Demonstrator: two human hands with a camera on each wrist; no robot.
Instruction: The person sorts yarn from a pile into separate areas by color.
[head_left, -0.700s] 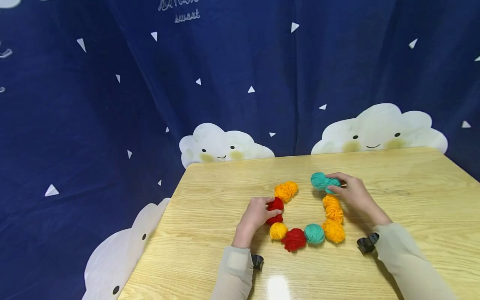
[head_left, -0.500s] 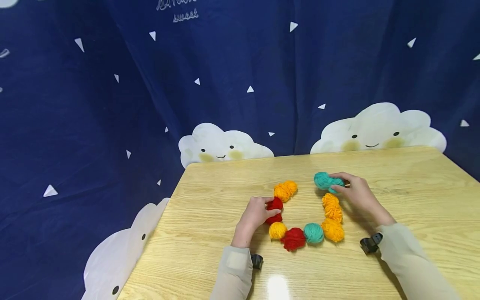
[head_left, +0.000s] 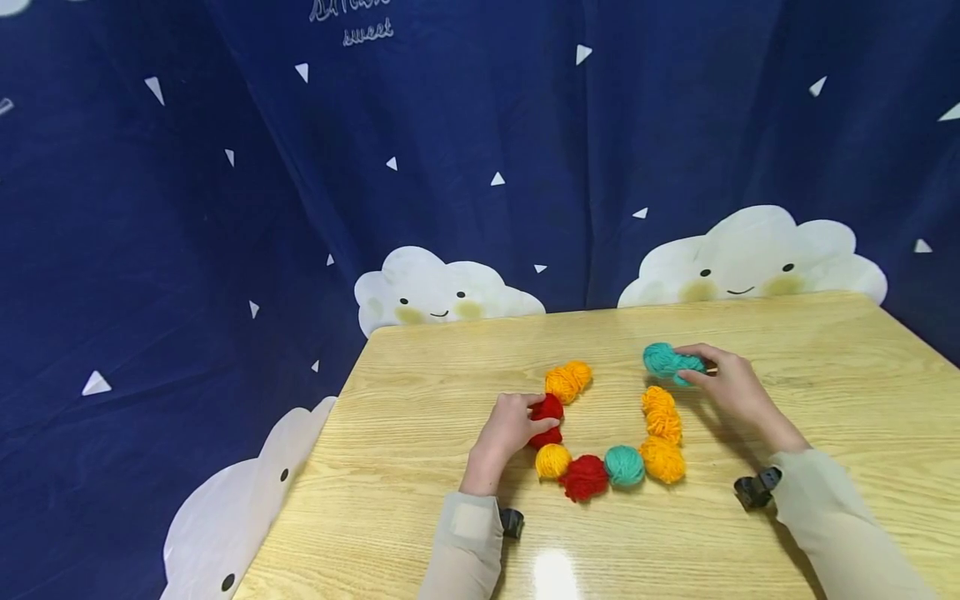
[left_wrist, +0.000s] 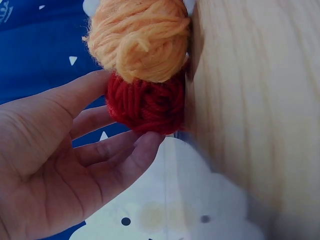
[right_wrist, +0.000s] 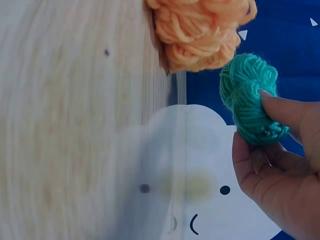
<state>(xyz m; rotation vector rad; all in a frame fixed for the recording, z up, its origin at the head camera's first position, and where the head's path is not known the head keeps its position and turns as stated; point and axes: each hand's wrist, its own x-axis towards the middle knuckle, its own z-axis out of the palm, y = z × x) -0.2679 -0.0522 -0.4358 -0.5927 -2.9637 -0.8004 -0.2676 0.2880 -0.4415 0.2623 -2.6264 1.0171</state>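
My left hand holds a red yarn bundle on the table, thumb on one side and fingers on the other. In the left wrist view, a yellow yarn ball partly covers that red yarn. Off the tabletop, my right hand pinches a small teal skein of yarn by its right end. The skein has a narrowed middle, and the right wrist view shows it between thumb and fingers. Just in front of it lies an orange yarn skein on the table.
Yarn pieces form a U on the wooden table: an orange skein at the back left, then a red ball, a teal ball and an orange ball along the front. A blue curtain hangs behind.
My right hand has moved to the right with the teal skein, away from the back end of the right-hand orange skein. The left hand keeps its hold on the red yarn.
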